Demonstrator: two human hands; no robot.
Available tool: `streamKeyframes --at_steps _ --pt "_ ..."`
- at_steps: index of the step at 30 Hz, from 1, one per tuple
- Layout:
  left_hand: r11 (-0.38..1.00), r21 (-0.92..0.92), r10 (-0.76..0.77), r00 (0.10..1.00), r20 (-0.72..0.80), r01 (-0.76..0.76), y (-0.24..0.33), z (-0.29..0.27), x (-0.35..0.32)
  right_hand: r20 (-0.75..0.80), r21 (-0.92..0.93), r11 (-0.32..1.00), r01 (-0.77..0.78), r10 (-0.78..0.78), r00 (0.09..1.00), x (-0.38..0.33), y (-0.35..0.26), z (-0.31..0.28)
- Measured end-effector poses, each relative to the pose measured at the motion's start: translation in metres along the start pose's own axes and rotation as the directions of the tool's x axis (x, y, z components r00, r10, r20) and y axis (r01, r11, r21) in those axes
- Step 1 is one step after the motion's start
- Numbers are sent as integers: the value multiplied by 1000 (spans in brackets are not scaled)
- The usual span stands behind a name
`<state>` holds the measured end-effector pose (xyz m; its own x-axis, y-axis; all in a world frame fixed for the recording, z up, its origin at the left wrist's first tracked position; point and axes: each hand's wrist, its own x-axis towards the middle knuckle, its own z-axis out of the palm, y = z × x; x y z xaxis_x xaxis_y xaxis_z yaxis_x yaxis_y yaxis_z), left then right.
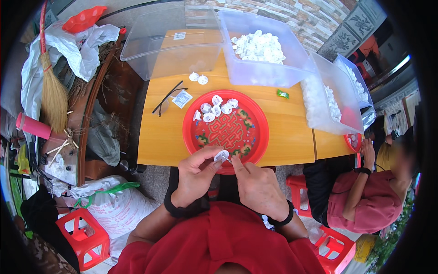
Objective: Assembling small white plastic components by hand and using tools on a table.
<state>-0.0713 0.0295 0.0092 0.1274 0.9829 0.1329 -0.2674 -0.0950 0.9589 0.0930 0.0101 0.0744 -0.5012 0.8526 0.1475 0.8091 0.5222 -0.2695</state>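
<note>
Over the near edge of the surface, above the red tray's rim, left hand and right hand both pinch one small white plastic piece, best kept low above the tray, fingertips steady.

Both forearms are raised from the lower edge, wrists banded in black. The left hand and right hand are brought together, fingertips pinched at one shared grip point between them.
</note>
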Motion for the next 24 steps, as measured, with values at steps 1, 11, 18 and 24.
streamKeyframes --at_steps 1,11,18,24 --pt "1000 0 -1 1000 2 1 -2 -1 0 0 0 1000 -2 2 1000 2 0 -3" --pt "989 123 79 996 28 -82 -24 -5 1 208 -260 958 120 -66 976 19 -12 -2" --pt "971 -225 -97 994 -54 83 -19 -13 3 120 64 997 -33 25 992 11 8 10" --pt "955 -296 -38 998 -59 19 -15 -11 4 41 357 926 -122 114 993 -2 5 24"
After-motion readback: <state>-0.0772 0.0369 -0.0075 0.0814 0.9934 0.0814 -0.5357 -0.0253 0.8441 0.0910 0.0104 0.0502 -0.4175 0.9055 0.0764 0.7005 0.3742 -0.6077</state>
